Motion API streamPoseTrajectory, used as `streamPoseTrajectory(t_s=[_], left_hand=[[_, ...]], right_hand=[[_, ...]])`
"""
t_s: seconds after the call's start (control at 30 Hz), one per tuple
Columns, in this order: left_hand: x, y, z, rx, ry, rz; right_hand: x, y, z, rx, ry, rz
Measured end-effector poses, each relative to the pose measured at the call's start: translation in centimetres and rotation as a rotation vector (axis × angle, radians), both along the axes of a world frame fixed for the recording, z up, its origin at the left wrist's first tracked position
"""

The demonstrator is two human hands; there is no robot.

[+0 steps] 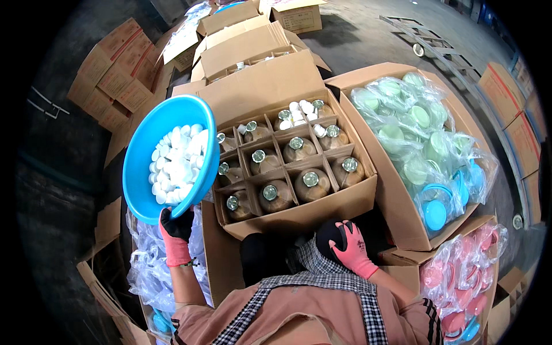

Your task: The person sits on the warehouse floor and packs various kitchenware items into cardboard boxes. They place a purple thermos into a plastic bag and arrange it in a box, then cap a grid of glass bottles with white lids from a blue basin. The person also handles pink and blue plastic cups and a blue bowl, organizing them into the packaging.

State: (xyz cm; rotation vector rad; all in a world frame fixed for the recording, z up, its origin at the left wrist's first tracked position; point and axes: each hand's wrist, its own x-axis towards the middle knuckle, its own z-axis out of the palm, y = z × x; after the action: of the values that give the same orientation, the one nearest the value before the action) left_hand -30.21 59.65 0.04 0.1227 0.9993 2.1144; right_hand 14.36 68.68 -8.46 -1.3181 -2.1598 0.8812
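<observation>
Left hand (176,230), gloved: fingers clamped on rim of tilted blue bowl (144,167) of white caps (175,167)
Right hand (349,246), gloved: fingers curled at own waist, grip cannot be told; bowl held just left of divided carton (299,215) of 12 glass bottles (311,184); bagged green lids (411,123) in carton to right

The blue bowl (172,155) is smooth, glossy plastic, and the white caps (175,167) in it look like matt plastic. Beside the bowl, the open carton (299,213) is plain matt brown cardboard with cardboard dividers; the jars (310,183) inside are shiny glass with bright metal lids. Both hands, left (176,233) and right (348,244), wear pink knitted cloth gloves with black rubbery coating. Right of the carton, thin glossy plastic bags (420,144) wrap the green lids.
</observation>
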Motion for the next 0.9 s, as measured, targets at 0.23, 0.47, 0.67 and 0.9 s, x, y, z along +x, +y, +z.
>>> streamPoseTrajectory(t_s=[0.23, 0.47, 0.67, 0.9], left_hand=[[-0.6, 3.1, -0.7, -0.076, -0.126, -0.097], [-1.9, 13.2, -4.3, 0.004, -0.175, -0.303], [-2.5, 23.8, -6.4, -0.059, -0.177, -0.347], [-3.5, 31.2, -11.1, 0.010, 0.288, -0.324]], right_hand=[[-0.5, 0.5, 0.4, -0.025, -0.034, 0.016], [-1.0, 1.2, 0.0, -0.013, -0.052, 0.036], [-0.5, 1.6, -1.5, 0.019, -0.071, 0.070], [-1.3, 2.3, -0.6, -0.040, -0.113, 0.057]])
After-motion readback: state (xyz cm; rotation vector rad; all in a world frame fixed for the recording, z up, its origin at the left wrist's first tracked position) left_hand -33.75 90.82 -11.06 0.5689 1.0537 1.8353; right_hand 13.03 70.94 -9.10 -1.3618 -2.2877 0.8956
